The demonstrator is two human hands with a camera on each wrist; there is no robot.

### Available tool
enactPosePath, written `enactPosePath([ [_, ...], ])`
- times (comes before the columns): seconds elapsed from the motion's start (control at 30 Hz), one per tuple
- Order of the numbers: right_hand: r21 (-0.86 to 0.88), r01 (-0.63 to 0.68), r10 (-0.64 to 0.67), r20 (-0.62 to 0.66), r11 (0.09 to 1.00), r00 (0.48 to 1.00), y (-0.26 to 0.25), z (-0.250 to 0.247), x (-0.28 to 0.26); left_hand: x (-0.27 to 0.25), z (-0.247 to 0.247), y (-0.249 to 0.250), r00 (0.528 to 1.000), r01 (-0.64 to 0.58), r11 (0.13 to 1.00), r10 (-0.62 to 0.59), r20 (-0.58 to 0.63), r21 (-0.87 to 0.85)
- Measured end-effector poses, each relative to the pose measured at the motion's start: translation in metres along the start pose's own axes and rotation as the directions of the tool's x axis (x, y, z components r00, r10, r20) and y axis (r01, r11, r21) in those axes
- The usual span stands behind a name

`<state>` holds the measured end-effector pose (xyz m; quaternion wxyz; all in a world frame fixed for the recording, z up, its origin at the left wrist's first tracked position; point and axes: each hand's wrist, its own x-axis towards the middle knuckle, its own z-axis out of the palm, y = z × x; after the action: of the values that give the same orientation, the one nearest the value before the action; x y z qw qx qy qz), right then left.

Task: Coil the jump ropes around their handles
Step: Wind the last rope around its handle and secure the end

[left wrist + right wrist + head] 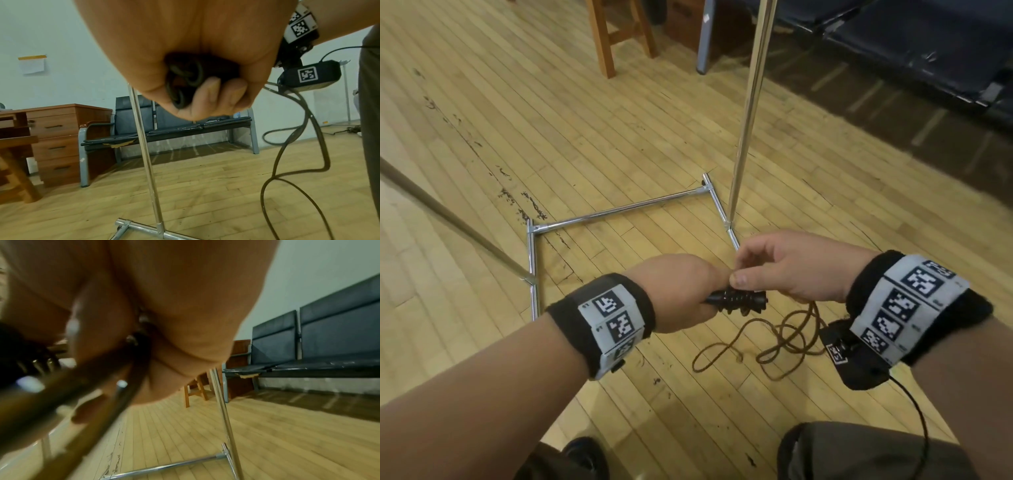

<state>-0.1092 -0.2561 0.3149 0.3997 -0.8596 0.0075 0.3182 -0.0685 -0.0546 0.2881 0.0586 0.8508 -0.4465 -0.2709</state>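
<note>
Across the wooden plank floor [482,137] stands a chrome rack base [619,210] with an upright pole [748,102], a dark bench [164,128] and a wooden drawer unit [55,142] beyond it at the far side. Nearer, above the floor and in front of the person's knees, both hands meet at the jump rope. Its loose brown rope [784,337] hangs in loops below and to the right of the hands, toward the right wrist. The black handles [736,301] lie roughly level, their long axis running left to right, with several turns of rope already wound round them.

The left hand [681,291] comes in from the left, fingers curled tightly round the handles' left end. The right hand [791,267] sits just right of the coil, thumb and fingers pinching at the rope on top of the windings. Slack feeds from the right, so the right hand looks best placed to lay the next turn.
</note>
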Motion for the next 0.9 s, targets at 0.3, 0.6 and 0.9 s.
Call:
enactPosePath([
  [0.3,0.323,0.001,0.044,-0.133,0.946,0.990,0.005,0.004,0.011,0.004,-0.008,-0.030,0.773,0.404,0.887,-0.462,-0.435,-0.224],
  [0.6,0.171,0.014,0.054,-0.387,0.985,0.921,-0.007,0.026,0.022,0.016,0.009,-0.022,0.982,-0.043,0.178,-0.176,-0.075,-0.983],
  [0.9,-0.212,-0.007,-0.051,-0.270,0.977,0.962,-0.025,0.023,0.013,0.005,-0.001,-0.023,0.991,0.032,0.333,-0.132,-0.013,-0.942],
])
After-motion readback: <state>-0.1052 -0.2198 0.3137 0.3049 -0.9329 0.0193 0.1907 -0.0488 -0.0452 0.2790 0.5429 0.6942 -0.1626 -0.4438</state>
